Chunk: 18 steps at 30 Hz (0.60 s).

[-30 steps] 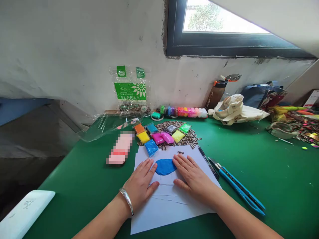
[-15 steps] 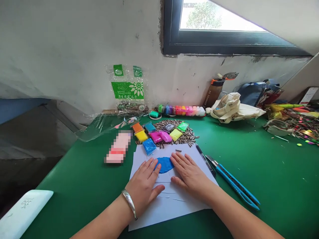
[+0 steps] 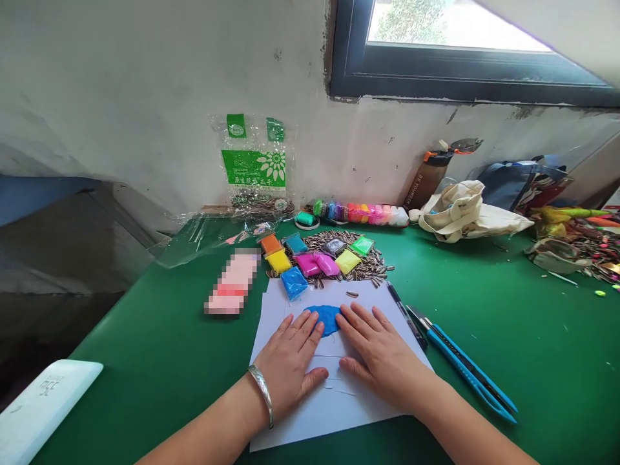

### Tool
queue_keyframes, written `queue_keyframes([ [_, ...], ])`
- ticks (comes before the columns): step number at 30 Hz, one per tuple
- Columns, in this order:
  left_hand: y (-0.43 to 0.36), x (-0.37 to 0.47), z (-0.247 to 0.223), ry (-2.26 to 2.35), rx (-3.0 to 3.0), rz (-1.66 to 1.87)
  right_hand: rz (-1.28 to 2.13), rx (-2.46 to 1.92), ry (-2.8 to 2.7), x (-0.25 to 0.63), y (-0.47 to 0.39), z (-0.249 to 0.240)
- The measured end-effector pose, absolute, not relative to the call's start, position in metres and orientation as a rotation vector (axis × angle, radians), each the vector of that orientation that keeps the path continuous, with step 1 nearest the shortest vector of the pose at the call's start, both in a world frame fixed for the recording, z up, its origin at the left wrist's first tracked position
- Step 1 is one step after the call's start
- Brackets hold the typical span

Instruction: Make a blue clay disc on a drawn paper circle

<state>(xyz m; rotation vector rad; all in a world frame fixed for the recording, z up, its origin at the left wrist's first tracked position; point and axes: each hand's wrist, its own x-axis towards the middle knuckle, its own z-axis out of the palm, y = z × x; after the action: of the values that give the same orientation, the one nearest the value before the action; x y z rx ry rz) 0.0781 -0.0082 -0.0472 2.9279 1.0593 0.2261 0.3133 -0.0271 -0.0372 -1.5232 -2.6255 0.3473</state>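
On the green desk (image 3: 145,387) lies white paper (image 3: 334,416). The left hand (image 3: 288,365) and right hand (image 3: 382,355) rest apart, open, fingers on flattened blue clay (image 3: 329,320) toward the paper's far edge. Uneven pressure could tear its rim; the loose seed (image 3: 352,294) could stick.

Pink card (image 3: 233,282) pixelated, print unreadable. White device (image 3: 51,407) cut off by L edge. Blue clay (image 3: 328,321) partly hidden under fingertips (image 3: 312,318).
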Motion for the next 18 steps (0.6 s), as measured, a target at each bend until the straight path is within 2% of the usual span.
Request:
queue_keyframes([
  [18,-0.009,0.079,-0.045,1.085,2.992,0.191,0.181,-1.481,-2.606,0.295,-0.024,-0.041],
])
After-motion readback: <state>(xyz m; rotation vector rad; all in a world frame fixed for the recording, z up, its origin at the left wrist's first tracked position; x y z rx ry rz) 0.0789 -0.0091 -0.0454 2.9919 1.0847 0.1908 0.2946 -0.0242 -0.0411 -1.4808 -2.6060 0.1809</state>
